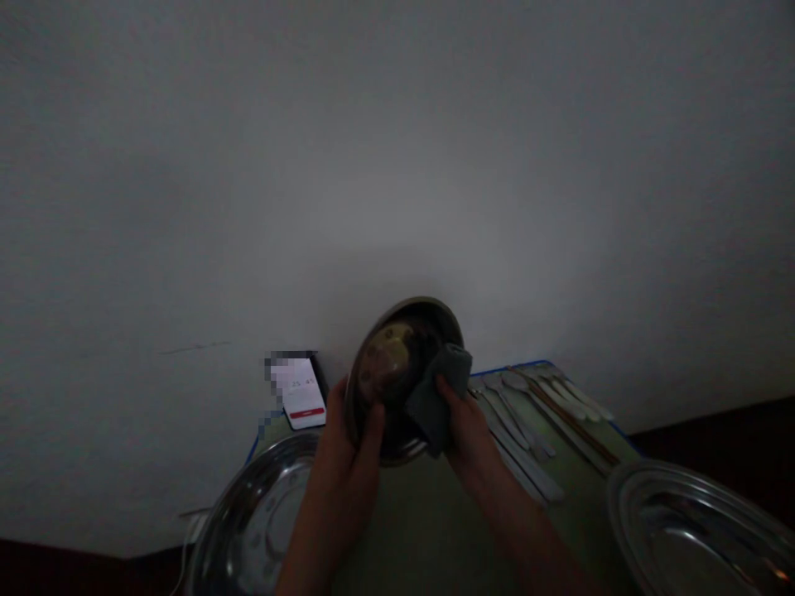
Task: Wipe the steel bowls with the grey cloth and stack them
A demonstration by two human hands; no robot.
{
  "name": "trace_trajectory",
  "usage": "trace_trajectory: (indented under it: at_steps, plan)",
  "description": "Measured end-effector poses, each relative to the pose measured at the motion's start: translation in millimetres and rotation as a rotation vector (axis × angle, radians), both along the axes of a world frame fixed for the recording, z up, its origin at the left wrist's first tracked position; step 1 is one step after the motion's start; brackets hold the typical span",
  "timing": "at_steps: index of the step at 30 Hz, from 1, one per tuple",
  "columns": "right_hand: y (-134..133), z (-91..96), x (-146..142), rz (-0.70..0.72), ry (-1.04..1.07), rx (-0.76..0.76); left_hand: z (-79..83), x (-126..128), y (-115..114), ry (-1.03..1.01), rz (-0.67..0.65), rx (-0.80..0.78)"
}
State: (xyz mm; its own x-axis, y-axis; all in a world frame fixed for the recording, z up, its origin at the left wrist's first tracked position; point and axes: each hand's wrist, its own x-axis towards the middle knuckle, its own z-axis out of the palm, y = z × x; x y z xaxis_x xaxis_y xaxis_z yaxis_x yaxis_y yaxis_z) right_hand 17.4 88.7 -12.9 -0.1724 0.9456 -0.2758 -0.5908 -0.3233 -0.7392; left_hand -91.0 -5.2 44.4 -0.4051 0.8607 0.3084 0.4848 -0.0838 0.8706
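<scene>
A shiny metal bowl (386, 358) is held up over the table, tilted so that its inside faces me. My left hand (351, 463) grips its lower left rim, with the thumb over the inner side and the fingers hidden behind. In my right hand (469, 426) is a folded grey-green cloth (440, 401), pressed against the right part of the bowl's inside. The fingers of that hand are partly covered by the cloth.
A large metal basin (248, 530) stands at the left, and a metal dish (696, 530) at the right. Several spoons, forks and chopsticks (568, 414) lie on the green table (428, 530). A phone (304, 393) leans near the wall (397, 165).
</scene>
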Motion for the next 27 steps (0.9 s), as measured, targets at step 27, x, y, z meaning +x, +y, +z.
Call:
trace_trajectory:
  at_steps: [27]
  plan:
    - [2.0, 5.4, 7.8, -0.007, -0.603, 0.457, 5.4, -2.0, -0.9, -0.061, 0.11, 0.084]
